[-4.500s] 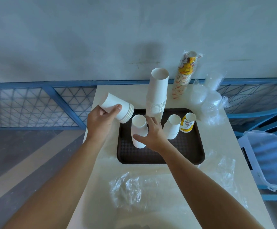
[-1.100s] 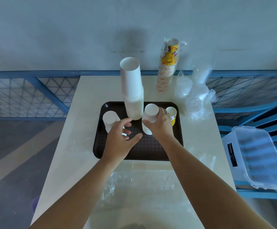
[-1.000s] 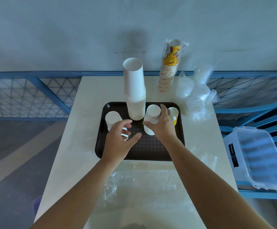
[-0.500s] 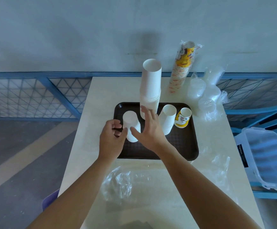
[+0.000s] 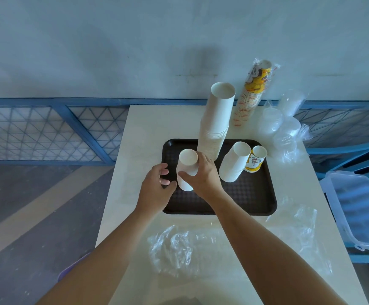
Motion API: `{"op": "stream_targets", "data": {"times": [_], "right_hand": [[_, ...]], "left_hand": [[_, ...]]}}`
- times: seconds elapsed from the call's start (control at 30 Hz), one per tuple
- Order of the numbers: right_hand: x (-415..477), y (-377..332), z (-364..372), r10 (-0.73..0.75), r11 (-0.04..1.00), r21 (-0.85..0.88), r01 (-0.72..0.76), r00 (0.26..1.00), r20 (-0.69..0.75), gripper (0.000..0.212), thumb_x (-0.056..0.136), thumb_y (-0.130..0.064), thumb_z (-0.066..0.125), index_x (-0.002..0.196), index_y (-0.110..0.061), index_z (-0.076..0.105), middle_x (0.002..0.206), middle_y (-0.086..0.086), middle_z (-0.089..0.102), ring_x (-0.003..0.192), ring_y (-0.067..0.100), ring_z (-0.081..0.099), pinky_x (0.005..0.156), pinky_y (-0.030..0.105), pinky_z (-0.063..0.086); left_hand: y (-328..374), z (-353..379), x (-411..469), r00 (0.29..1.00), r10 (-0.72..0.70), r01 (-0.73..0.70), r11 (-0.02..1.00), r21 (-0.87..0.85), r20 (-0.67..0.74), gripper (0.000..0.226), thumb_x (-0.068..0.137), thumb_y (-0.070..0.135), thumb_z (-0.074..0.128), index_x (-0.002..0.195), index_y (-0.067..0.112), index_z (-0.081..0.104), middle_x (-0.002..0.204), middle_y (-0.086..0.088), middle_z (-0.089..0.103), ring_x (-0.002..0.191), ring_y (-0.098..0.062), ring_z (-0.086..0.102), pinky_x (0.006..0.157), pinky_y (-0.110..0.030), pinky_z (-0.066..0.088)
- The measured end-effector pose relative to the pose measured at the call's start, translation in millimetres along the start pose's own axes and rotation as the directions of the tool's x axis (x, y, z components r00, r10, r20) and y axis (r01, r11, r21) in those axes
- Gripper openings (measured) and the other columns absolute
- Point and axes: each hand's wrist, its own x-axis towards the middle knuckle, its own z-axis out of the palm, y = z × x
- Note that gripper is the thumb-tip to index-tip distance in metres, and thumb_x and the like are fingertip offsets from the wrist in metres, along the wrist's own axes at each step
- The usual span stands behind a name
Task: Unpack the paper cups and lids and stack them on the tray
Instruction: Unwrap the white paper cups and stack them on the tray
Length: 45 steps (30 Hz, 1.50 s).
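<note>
While the right hand (image 5: 203, 175) wraps its fingers round a short white paper cup stack (image 5: 187, 166) at the left part of the dark brown plastic tray (image 5: 245, 194), the left hand (image 5: 155, 188) sits just beside it, fingers loosely curled, gripping nothing. Tall white paper cup stack (image 5: 217, 119) upright at tray's back. Second short white cup stack (image 5: 234, 164) and yellow printed paper cup (image 5: 255, 160) side by side at right. Wrapped sleeve of yellow printed cups (image 5: 251, 95) and bagged clear plastic lids (image 5: 282, 130) on pale counter (image 5: 139, 128) behind tray.

Matt white paper cups (image 5: 215, 124) stand on a dark textured plastic tray (image 5: 245, 194) (crinkled glossy plastic wrap (image 5: 174, 245) nearby).
</note>
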Motion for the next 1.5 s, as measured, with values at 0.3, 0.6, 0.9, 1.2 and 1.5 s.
{"op": "stream_targets", "data": {"times": [0.3,0.6,0.9,1.2,1.5], "right_hand": [[-2,-4,-4,-0.021,1.0,-0.022,0.019,0.997,-0.075,0.064,0.078,-0.035,0.088,0.13,-0.011,0.059,0.119,0.004,0.067,0.109,0.023,0.059,0.089,0.028,0.045],[-5,-17,-24,-0.052,0.999,0.001,0.053,0.985,-0.163,0.067,0.077,-0.038,0.089,0.131,-0.011,0.06,0.115,0.0,0.067,0.103,0.019,0.061,0.086,0.029,0.049],[-15,-23,-57,0.156,0.938,0.34,-0.062,0.954,-0.257,0.048,0.08,-0.04,0.088,0.117,-0.026,0.061,0.104,-0.01,0.071,0.096,0.005,0.068,0.08,0.018,0.056],[-37,-3,-77,0.405,0.751,0.644,-0.15,0.874,-0.269,0.017,0.088,-0.033,0.083,0.101,-0.029,0.074,0.086,-0.017,0.076,0.086,-0.002,0.071,0.075,0.016,0.055],[-49,17,-90,0.432,0.776,0.602,-0.187,0.853,-0.293,0.034,0.086,-0.038,0.085,0.114,-0.023,0.073,0.099,-0.008,0.077,0.094,0.003,0.072,0.081,0.02,0.055]], "left_hand": [[-9,-6,10,0.998,0.025,-0.029,0.998,0.055,0.062,0.061,0.092,0.024,0.078,0.147,0.022,0.051,0.134,0.008,0.063,0.101,-0.005,0.067,0.078,-0.013,0.045],[-14,2,11,0.991,0.001,-0.015,0.995,0.101,0.13,0.07,0.089,0.029,0.08,0.151,0.028,0.047,0.136,0.011,0.058,0.1,-0.003,0.064,0.081,-0.019,0.047],[2,15,27,0.985,0.035,-0.06,0.987,0.146,0.167,0.093,0.081,0.037,0.088,0.158,0.024,0.038,0.139,0.011,0.054,0.103,-0.005,0.061,0.079,-0.018,0.041],[20,28,41,0.986,0.117,-0.125,0.991,0.057,0.12,0.064,0.074,0.026,0.092,0.131,0.028,0.062,0.116,0.017,0.065,0.109,-0.01,0.062,0.091,-0.024,0.048],[19,40,40,0.991,0.118,-0.124,0.987,0.103,0.06,0.064,0.073,0.034,0.093,0.129,0.023,0.065,0.119,0.007,0.069,0.107,-0.016,0.064,0.094,-0.038,0.056]]}}
